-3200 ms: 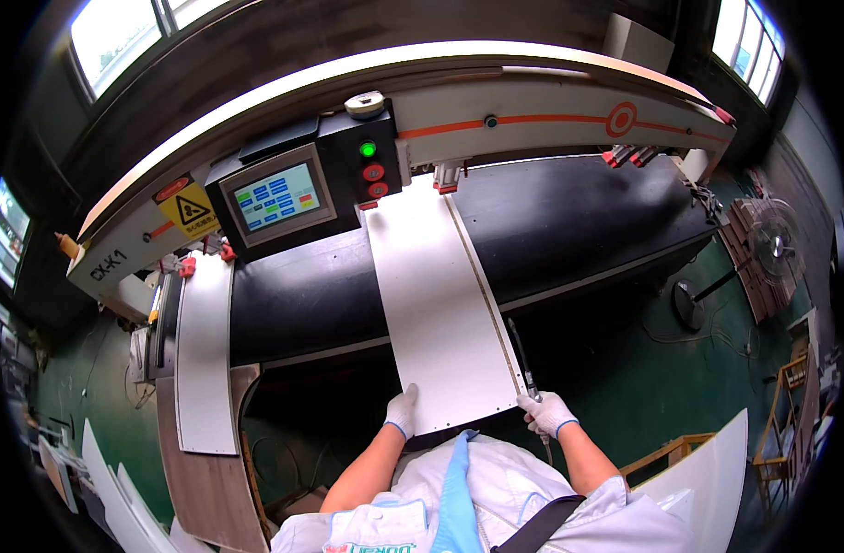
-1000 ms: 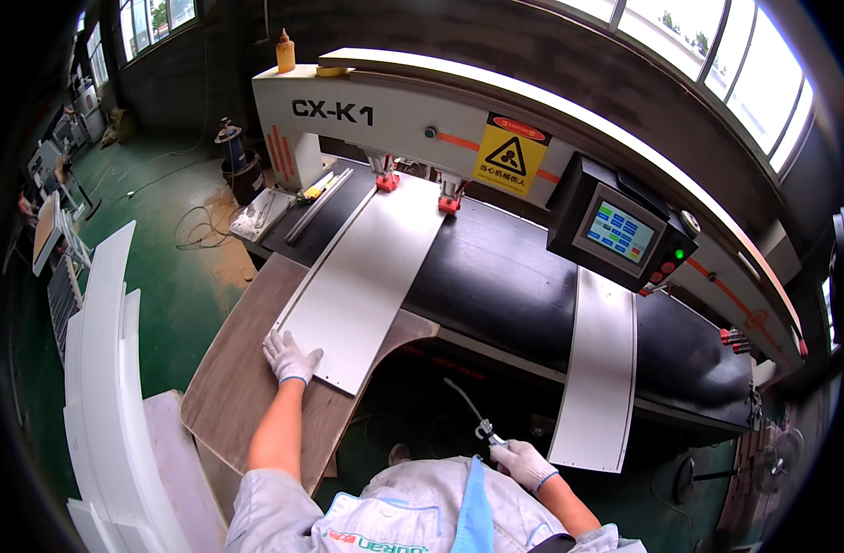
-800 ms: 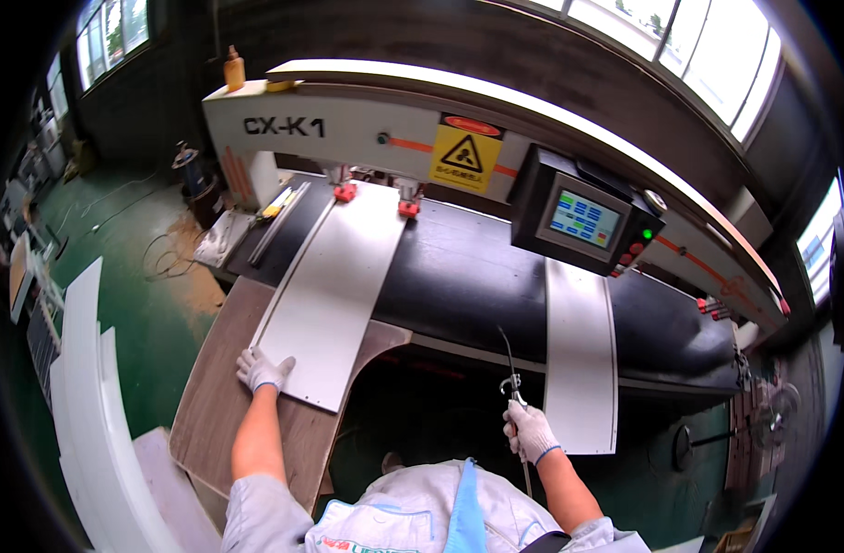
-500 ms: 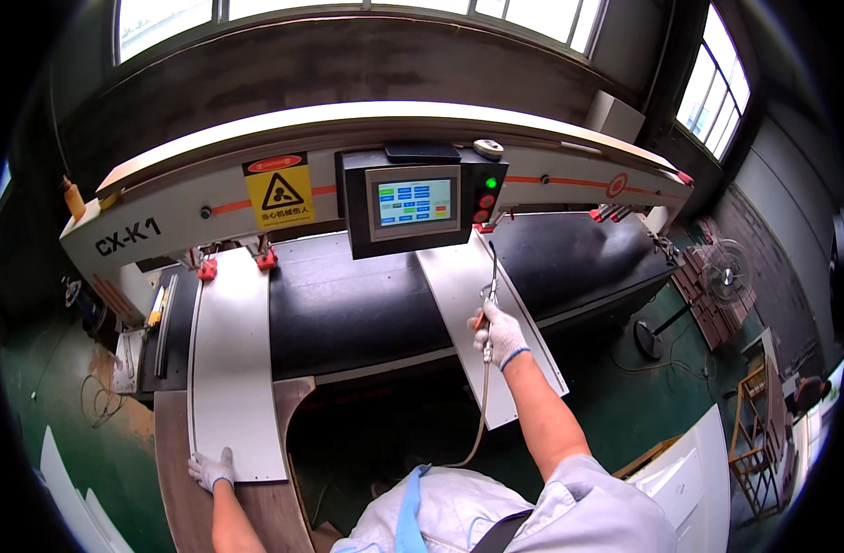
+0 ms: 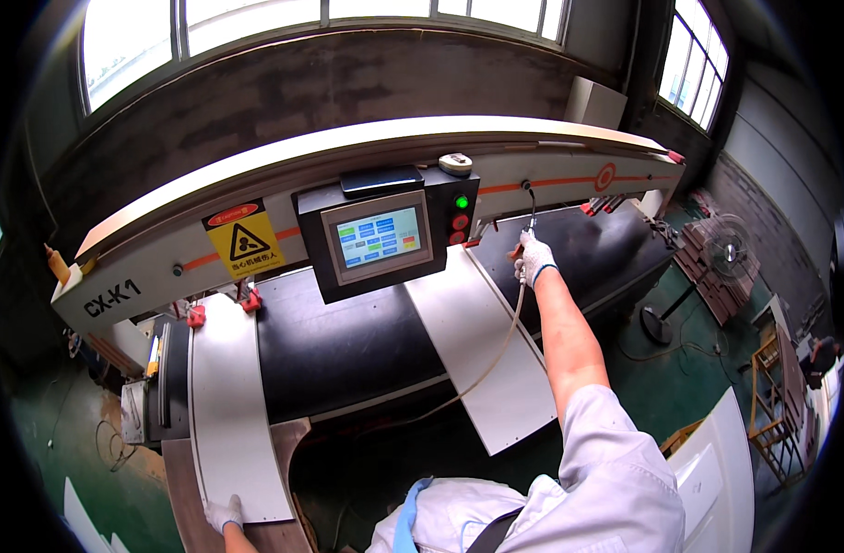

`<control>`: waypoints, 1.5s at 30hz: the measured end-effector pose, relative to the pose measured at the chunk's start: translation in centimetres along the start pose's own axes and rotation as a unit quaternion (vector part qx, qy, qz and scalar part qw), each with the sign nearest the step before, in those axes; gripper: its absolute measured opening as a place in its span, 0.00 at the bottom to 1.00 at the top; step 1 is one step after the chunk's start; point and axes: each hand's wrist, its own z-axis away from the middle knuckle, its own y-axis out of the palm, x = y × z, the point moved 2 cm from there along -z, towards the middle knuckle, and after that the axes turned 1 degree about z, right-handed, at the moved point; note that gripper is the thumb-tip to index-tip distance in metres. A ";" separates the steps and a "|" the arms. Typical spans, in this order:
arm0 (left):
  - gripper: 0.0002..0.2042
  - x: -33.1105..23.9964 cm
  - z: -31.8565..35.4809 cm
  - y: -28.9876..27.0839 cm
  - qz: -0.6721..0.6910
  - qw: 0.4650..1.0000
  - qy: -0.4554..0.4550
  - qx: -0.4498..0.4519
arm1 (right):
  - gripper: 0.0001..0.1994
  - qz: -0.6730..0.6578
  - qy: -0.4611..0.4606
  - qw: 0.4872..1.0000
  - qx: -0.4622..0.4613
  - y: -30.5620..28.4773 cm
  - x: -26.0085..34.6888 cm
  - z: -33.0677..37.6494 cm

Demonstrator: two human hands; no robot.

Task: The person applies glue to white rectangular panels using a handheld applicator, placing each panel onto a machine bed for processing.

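1. Head view: I see the left white panel point(image 5: 227, 396) and the right white panel point(image 5: 468, 341) laid across the machine's black table point(image 5: 348, 346), far ends toward the crossbeam point(image 5: 569, 187); I count their placing as done.
2. The left panel reaches two red clamps, a left one point(image 5: 195, 317) and a right one point(image 5: 251, 300); its near end rests on a brown wooden board point(image 5: 181, 470). I can't tell whether the clamps press on it.
3. The right panel's near end juts past the table's front edge.
4. My left hand point(image 5: 224, 512), gloved, touches the left panel's near end; I can't tell whether that grip is clenched or loose.
5. My right hand's point(image 5: 535, 259) grip is wrapped around an air blow gun point(image 5: 533, 224), its hose point(image 5: 509, 341) trailing over the right panel. The nozzle is up near the crossbeam; contact is unclear.
6. I judge the work partway along: the gun is in hand and neither panel is off the machine. Finer progress escapes me, since any edge holes are too small to read.
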 end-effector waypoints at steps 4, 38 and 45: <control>0.44 0.1 -0.2 -0.2 0.001 1.000 0.006 -0.005 | 0.17 0.054 -0.001 0.998 0.022 0.9 1.3 -1.2; 0.13 1.9 25.8 13.7 0.682 0.691 -0.233 0.052 | 0.25 0.418 0.147 0.724 0.529 12.2 -31.2 35.6; 0.13 14.8 44.5 16.2 0.661 0.688 -0.299 0.004 | 0.24 0.425 0.189 0.576 0.672 0.9 -39.7 40.7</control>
